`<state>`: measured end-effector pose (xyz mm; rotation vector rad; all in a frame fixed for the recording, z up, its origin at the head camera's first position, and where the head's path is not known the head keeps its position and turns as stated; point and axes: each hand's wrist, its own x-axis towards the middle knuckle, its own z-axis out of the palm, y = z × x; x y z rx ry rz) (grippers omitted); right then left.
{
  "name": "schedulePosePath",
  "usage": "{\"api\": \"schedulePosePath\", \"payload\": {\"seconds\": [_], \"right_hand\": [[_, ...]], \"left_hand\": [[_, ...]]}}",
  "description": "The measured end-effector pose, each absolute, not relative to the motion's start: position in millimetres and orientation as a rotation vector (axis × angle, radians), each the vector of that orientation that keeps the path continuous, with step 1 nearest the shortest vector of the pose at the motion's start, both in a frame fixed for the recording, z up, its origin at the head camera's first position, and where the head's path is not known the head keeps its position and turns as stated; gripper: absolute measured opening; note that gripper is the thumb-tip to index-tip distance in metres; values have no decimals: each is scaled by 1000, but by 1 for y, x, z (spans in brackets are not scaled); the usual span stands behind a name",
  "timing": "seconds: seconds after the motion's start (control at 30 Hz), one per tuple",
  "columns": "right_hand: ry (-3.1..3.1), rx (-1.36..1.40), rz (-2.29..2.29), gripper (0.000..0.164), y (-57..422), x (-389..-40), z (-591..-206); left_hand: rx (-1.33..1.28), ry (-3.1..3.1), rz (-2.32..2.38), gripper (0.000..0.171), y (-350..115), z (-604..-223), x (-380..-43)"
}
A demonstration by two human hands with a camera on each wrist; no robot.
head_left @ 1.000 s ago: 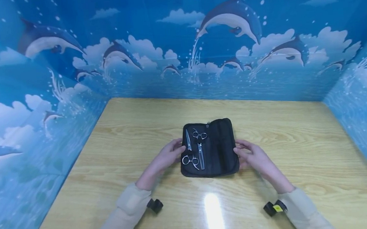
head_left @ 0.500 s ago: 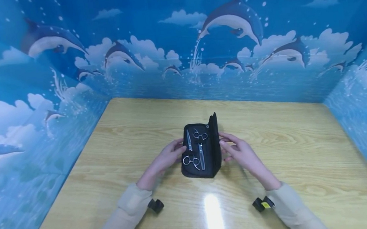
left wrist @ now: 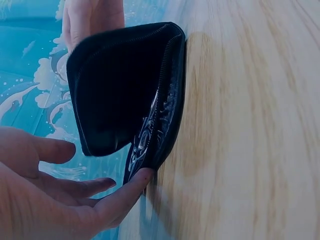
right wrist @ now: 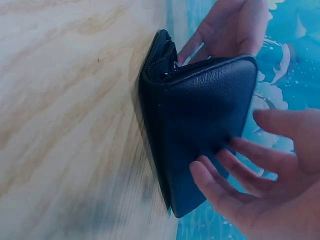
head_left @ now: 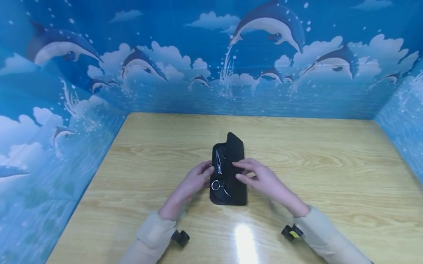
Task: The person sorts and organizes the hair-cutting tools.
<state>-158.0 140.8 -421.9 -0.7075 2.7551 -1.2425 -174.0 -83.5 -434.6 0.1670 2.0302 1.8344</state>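
A black zippered scissor case [head_left: 237, 195] lies half folded on the wooden table, its right cover tilted up and leaning leftward over the other half. Silver scissors [head_left: 219, 167] show in the left half; the second pair beside them is mostly hidden under the cover. My left hand [head_left: 189, 184] rests at the case's left edge, and in the left wrist view a fingertip [left wrist: 144, 175] touches the lower rim. My right hand [head_left: 263, 180] has its spread fingers against the outer face of the cover, which shows as smooth dark leather [right wrist: 205, 110] in the right wrist view.
The wooden table [head_left: 337, 171] extends around the case on all sides. Blue dolphin-printed sheeting [head_left: 172, 38] stands along the back, left and right. A bright light reflection [head_left: 247, 247] lies on the tabletop in front.
The right cover has swung up from lying flat and now leans left over the scissors. My right hand has moved left with it; my left hand has stayed at the edge.
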Motion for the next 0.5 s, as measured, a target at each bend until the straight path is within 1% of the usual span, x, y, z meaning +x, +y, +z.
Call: {"api": "schedulePosePath", "payload": {"seconds": [0.3, 0.5], "right_hand": [[2742, -908, -757, 48, 129, -159, -427], [2759, -930, -679, 48, 125, -161, -429]], "left_hand": [[125, 2024, 1818, 48, -83, -432, -174], [123, 2068, 1765, 50, -81, -433, -174]]}}
